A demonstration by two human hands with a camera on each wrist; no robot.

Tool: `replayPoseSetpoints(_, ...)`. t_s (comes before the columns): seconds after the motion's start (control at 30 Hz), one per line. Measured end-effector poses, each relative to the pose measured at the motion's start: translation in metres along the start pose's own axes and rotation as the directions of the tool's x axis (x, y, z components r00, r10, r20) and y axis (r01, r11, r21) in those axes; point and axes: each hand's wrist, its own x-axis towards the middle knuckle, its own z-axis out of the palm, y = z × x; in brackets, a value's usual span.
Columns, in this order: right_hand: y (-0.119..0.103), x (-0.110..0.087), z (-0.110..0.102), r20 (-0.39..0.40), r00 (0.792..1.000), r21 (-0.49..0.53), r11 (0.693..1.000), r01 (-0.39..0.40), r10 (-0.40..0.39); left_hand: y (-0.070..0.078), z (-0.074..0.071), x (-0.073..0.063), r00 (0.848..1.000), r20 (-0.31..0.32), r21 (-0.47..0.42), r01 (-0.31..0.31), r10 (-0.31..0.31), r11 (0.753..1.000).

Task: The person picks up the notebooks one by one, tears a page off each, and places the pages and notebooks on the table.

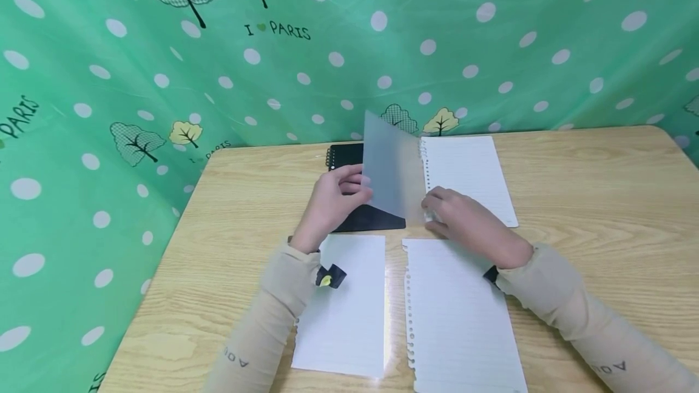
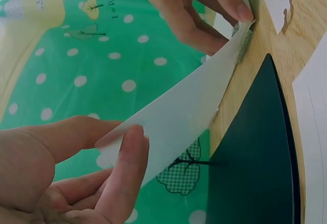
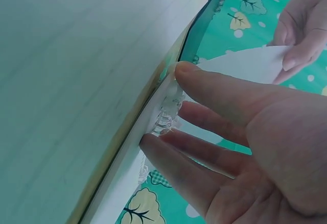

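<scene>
A spiral notebook (image 1: 466, 178) with lined white pages lies at the back of the table, its translucent cover (image 1: 389, 165) raised to the left. My left hand (image 1: 335, 199) pinches the free edge of that cover between thumb and fingers, as the left wrist view also shows. At the notebook's near left corner, my right hand (image 1: 459, 220) grips the clear coil binding (image 3: 164, 118), thumb at its end and fingertips along the page edge. Below the raised cover lies a black notebook cover (image 1: 371, 220), partly hidden by it and by my left hand.
Two loose lined sheets lie nearer me: a left sheet (image 1: 349, 314) partly under my left forearm, and a right sheet (image 1: 459, 314) with a torn, holed edge. A green dotted curtain (image 1: 338, 96) hangs behind the wooden table (image 1: 595, 199) and along its left side.
</scene>
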Motion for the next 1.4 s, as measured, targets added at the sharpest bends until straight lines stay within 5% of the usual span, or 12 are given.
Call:
replayPoseSetpoints(0.4,0.002,0.000,-0.001,0.005,1.000,0.008,1.000,-0.017,0.017,0.011,0.017,-0.006,0.995,-0.075,-0.008,-0.062,0.061,0.998)
replayPoseSetpoints(1.13,0.004,0.002,-0.001,0.025,0.998,0.030,0.998,-0.057,0.056,0.030,0.044,-0.007,0.987,-0.072,0.004,-0.141,0.141,0.990)
replayPoseSetpoints(1.4,0.005,0.000,-0.013,0.111,0.986,0.194,0.971,-0.142,0.122,0.031,0.052,-0.008,0.982,-0.064,0.048,-0.173,0.175,0.984)
